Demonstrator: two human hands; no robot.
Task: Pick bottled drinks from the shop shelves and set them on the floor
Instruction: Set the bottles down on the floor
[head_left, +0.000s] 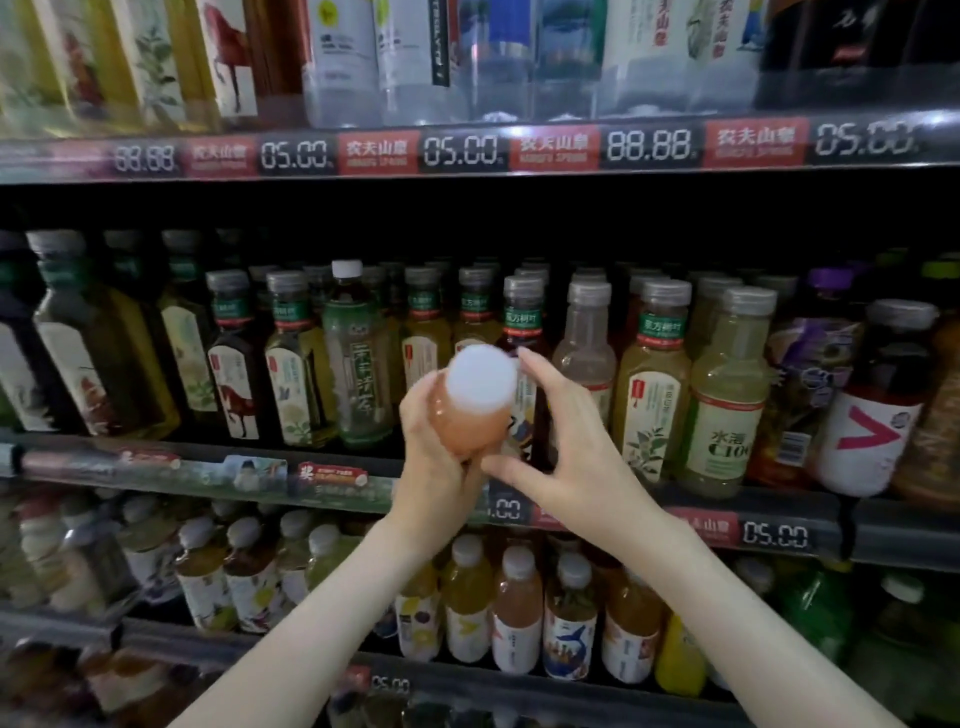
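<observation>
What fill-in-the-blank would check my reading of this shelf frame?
1. The left hand grips a ___.
2. Its cap is ___.
3. The C100 bottle stands to the ___ of the right hand.
4. The price display beside the right forearm reads ___.
Missing words: bottle; white; right; 05.00.

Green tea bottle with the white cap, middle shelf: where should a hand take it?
Probably grip the green tea bottle at its neck, from the front: it stands upright, taller than the bottles packed tight on both sides, so only the neck is free.
</observation>
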